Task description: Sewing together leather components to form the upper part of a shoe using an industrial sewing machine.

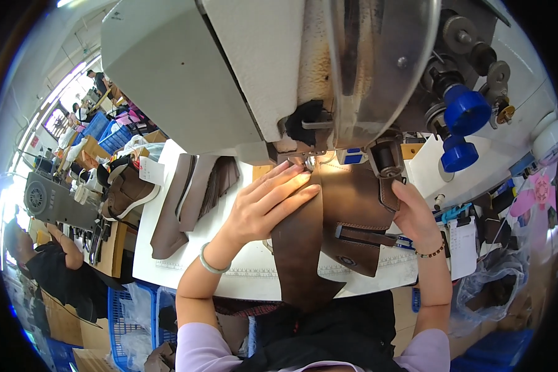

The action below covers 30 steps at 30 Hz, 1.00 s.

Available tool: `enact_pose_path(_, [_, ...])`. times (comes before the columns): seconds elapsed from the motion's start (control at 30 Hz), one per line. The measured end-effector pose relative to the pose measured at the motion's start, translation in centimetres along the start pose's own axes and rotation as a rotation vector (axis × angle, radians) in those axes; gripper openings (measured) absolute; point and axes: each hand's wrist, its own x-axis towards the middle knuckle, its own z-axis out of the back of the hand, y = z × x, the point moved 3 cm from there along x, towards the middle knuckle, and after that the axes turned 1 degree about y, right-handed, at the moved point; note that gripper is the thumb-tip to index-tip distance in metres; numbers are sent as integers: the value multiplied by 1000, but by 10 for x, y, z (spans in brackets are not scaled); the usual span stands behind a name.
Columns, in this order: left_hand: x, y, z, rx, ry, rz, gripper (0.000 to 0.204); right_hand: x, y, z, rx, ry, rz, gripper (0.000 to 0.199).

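My left hand [263, 208] lies flat with fingers outstretched on a long brown leather piece [301, 254], its fingertips close to the needle area of a sewing machine [254, 74]. Beside that piece, and meeting it along an edge under the machine head, is a stitched brown leather panel [356, 195] with a zip and a small round emblem. At the panel's right edge my right hand [415, 214] is closed on the leather, thumb on top, other fingers partly hidden. Just below that hand shows a small blue-handled tool [404, 242]; whether the hand touches it, I cannot tell.
Cut brown leather strips [208, 189] lie left on the white table [242, 279]. Beyond them stands a brown shoe [127, 192]. Blue knobs [467, 110] jut from the machine. A blue basket [130, 319] is below left; another person [59, 266] sits at far left.
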Motion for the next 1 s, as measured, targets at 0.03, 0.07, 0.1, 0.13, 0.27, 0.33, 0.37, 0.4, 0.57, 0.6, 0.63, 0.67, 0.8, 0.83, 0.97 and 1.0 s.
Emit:
enact_pose_path(0.03, [-1, 0, 1, 12, -3, 8, 37, 5, 6, -7, -157, -120, -4, 35])
enact_pose_path(0.07, [0, -1, 1, 15, -6, 5, 37, 8, 12, -9, -320, -242, -5, 33])
enact_pose_path(0.1, [1, -2, 1, -2, -7, 19, 37, 10, 12, -12, -322, -239, -1, 33])
enact_pose_path(0.13, [2, -2, 1, -20, -7, 35, 38, 11, 15, -12, -348, -308, 57, 29])
enact_pose_path(0.27, [6, -3, 0, -53, -17, 26, 40, 10, 33, -26, -1317, -631, 844, 22])
enact_pose_path(0.33, [6, -2, 2, -43, -12, 22, 41, 13, 47, -40, -1244, -623, 818, 21])
enact_pose_path(0.37, [6, -1, 3, -45, -10, 15, 41, 20, 52, -50, -1113, -511, 599, 21])
enact_pose_path(0.4, [6, -2, 3, -55, -12, 4, 41, 27, 53, -54, -981, -408, 385, 22])
enact_pose_path(0.57, [6, -2, 3, -92, -6, 9, 43, 41, 55, -54, -1043, -279, 447, 30])
enact_pose_path(0.6, [6, -1, 2, -94, -4, 2, 43, 38, 53, -48, -1110, -433, 551, 31])
enact_pose_path(0.63, [5, -1, 3, -92, -9, 3, 43, 32, 53, -43, -1172, -589, 656, 31])
enact_pose_path(0.67, [4, -1, 5, -77, -6, 1, 43, 24, 54, -38, -1171, -580, 660, 31])
enact_pose_path(0.8, [3, -1, 4, -56, 0, -7, 42, 8, 36, -13, -1011, -520, 90, 25])
enact_pose_path(0.83, [2, -2, 4, -53, -2, -5, 42, 9, 22, -12, -725, -405, 90, 27])
enact_pose_path(0.97, [3, -1, 4, -51, 9, -20, 42, 15, 2, -9, -132, -287, 79, 26])
enact_pose_path(1.0, [3, -2, 3, -46, 9, -21, 41, 17, 0, -12, -1, -252, 114, 23])
